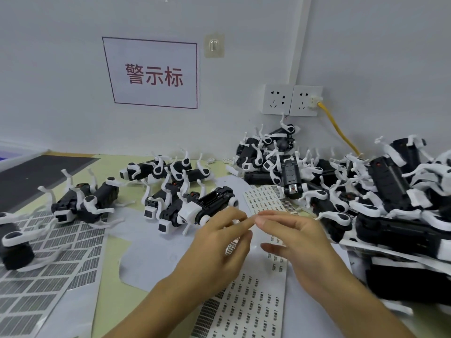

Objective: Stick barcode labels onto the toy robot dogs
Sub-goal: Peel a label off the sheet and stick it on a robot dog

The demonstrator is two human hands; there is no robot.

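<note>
Both hands meet over the label sheets at the middle of the table. My left hand (219, 250) has its fingers curled, and a small barcode label (231, 245) shows between them. Its index fingertip touches the thumb of my right hand (300, 242), whose fingers are loosely spread and hold nothing I can see. Just beyond the fingertips a black-and-white toy robot dog (210, 203) lies on its back with an open black recess facing up. A label sheet (253, 303) with barcodes and small printed tags lies under my wrists.
A big pile of toy dogs (380, 191) fills the right side up to the wall sockets (292, 100) and a yellow cable (339, 128). Several more dogs (83, 201) lie at the left and centre back. Another barcode sheet (48, 254) covers the left front.
</note>
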